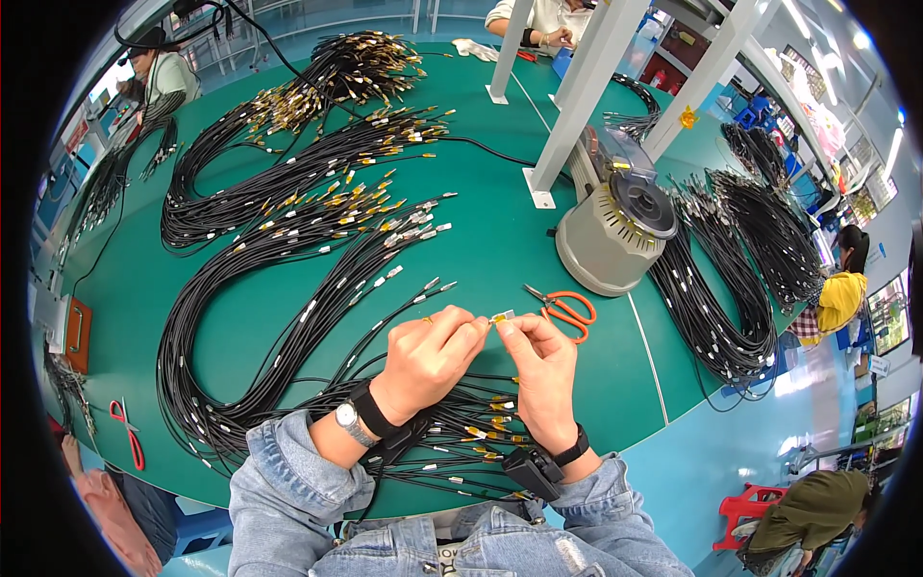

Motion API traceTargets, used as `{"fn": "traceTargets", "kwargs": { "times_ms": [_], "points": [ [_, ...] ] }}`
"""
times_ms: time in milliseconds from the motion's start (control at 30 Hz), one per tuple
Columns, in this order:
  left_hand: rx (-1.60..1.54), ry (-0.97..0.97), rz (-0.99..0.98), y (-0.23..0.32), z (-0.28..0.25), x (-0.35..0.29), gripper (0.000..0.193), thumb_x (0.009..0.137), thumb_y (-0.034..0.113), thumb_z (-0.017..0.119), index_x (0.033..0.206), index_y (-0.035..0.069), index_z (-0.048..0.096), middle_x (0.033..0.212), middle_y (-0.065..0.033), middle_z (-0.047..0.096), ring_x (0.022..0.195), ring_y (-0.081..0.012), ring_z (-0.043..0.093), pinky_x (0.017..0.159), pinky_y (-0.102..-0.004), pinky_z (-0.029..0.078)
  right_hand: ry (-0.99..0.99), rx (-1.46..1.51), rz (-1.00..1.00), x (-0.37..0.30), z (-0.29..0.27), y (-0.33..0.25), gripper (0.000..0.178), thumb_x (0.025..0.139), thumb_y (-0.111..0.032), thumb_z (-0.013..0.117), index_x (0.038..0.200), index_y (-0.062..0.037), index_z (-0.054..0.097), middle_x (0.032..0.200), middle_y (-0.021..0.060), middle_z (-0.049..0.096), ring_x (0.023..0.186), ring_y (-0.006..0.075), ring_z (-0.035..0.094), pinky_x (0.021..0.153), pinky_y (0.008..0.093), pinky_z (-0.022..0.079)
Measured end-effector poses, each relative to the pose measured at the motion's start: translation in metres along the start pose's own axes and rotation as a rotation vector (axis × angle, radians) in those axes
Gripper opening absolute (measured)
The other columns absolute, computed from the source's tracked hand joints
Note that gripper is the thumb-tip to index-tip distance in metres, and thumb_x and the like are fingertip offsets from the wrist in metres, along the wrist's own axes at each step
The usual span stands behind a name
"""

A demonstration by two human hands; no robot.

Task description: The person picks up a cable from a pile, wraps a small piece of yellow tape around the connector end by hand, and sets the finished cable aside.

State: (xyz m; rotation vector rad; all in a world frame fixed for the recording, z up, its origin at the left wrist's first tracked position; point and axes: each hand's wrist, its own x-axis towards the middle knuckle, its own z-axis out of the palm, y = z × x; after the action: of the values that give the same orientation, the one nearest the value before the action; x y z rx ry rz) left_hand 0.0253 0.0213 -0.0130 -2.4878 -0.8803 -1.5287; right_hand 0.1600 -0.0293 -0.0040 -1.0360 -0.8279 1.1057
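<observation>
My left hand (431,358) and my right hand (543,380) meet over the green table, fingertips pinched together. Between them is a small cable connector (501,316) with a silvery end and a bit of yellow on it. The left fingers grip its left side, and the right thumb and forefinger press on the yellow part. Below my hands lie black cables (490,430) with yellow-wrapped and silver ends. Just right of the connector, orange-handled scissors (569,310) rest on the table. Which cable the held end belongs to is hidden by my left hand.
Large looped cable bundles (192,356) spread over the left of the green table (490,221). A grey round tape dispenser (606,245) stands beside metal posts (577,106). More bundles (731,317) lie at right; red scissors (128,435) at left. Other people sit around.
</observation>
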Motion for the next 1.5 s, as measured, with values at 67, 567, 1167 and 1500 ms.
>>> {"fn": "traceTargets", "kwargs": {
  "times_ms": [67,567,1167,1500],
  "points": [
    [0.002,0.001,-0.002,0.0002,-0.0003,0.0001,0.014,0.072,0.005,0.068,0.072,0.008,0.054,0.067,0.0002,0.054,0.045,-0.0121,0.05,0.038,-0.0251,0.037,0.0,0.002,0.0,-0.0006,0.0002,-0.0001,0.005,0.083,-0.004,0.063,0.086,-0.0011,0.062,0.083,-0.0007,0.061,0.075,0.0049,0.053,0.069,0.0188,0.041],
    [0.012,-0.011,0.008,-0.0005,0.0003,-0.0015,0.013,0.071,0.005,0.068,0.077,0.008,0.057,0.069,0.0007,0.054,0.047,-0.0117,0.051,0.039,-0.0243,0.037,0.008,-0.025,-0.005,-0.0006,0.0028,-0.0005,0.004,0.084,-0.003,0.062,0.085,0.0008,0.062,0.079,-0.0019,0.057,0.072,0.0038,0.05,0.065,0.0184,0.04],
    [0.013,-0.028,0.057,-0.002,0.0009,-0.0043,0.037,0.065,0.003,0.066,0.101,0.008,0.063,0.065,0.0011,0.05,0.045,-0.0113,0.048,0.039,-0.0242,0.036,-0.011,-0.023,0.014,-0.0023,0.0005,-0.0017,0.007,0.085,-0.003,0.06,0.09,0.0006,0.062,0.084,-0.0002,0.06,0.075,0.005,0.053,0.068,0.019,0.042],
    [0.003,0.0,0.004,-0.001,-0.0003,-0.0014,0.034,0.065,0.003,0.071,0.098,0.006,0.063,0.064,0.0,0.049,0.043,-0.0133,0.046,0.038,-0.0262,0.036,-0.029,0.072,0.061,-0.0026,-0.0004,-0.0036,0.014,0.086,-0.008,0.058,0.095,0.0023,0.059,0.083,0.001,0.057,0.073,0.008,0.05,0.069,0.0208,0.041]
  ]
}}
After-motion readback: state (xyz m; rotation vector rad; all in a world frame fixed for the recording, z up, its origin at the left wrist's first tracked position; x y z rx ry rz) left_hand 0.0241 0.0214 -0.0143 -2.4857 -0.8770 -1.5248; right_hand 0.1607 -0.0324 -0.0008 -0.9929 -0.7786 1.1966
